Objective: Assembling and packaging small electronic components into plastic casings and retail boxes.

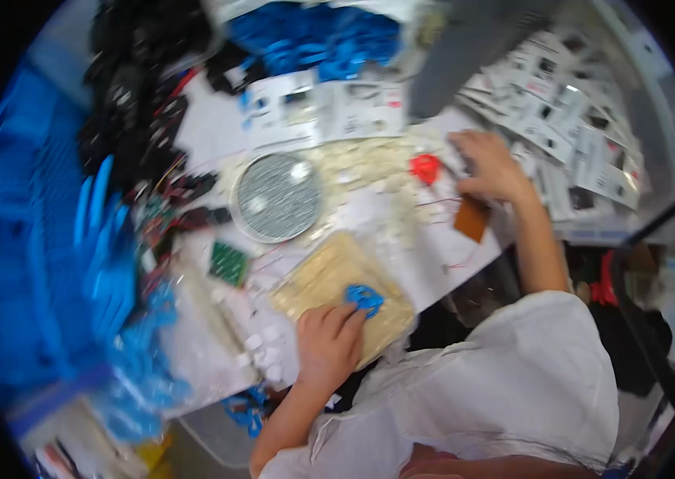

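Along the near edge of the white table (421,279), tan pad (313,279), bright blue piece (365,298) on top, small, looks gappy, blurred. Left hand's (327,343) fingertips bunched on it; pinching or pressing, can't tell. Tabletop shows between pad and brown square (472,220). Far right: right hand (493,168), thumb and fingers parted, grip unclear.

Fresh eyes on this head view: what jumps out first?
Probably the red piece just left of the right hand, then the round silvery disc left of centre. The blue piece at the left hand also stands out against the tan block beneath it.
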Motion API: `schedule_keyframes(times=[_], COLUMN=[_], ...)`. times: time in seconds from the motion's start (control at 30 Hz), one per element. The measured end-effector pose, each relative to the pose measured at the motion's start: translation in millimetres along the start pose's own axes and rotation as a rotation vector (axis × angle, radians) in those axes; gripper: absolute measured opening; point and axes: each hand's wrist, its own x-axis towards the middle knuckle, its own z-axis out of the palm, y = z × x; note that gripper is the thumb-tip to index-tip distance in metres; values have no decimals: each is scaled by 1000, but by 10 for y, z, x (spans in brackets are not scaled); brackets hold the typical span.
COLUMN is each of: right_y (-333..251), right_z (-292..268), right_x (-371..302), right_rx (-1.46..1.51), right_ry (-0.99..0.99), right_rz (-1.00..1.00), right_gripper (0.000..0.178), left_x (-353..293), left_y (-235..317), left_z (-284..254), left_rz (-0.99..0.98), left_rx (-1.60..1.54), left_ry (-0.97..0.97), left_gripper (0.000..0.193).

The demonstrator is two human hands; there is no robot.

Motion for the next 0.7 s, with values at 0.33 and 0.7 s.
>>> schedule_keyframes(times=[0.33,0.7], right_y=[375,-191], right_z=[-152,-607], right_x=[-205,-1118], right_rx=[227,907], right_ry=[456,326], right_rz=[235,-223], right_gripper=[45,38], left_x=[23,855], left_y=[-285,-2943], left_z=[-1783,-3330], left_rz=[-246,-1506], left_rx=[320,176], left_ry=[388,214], left_gripper=[28,102])
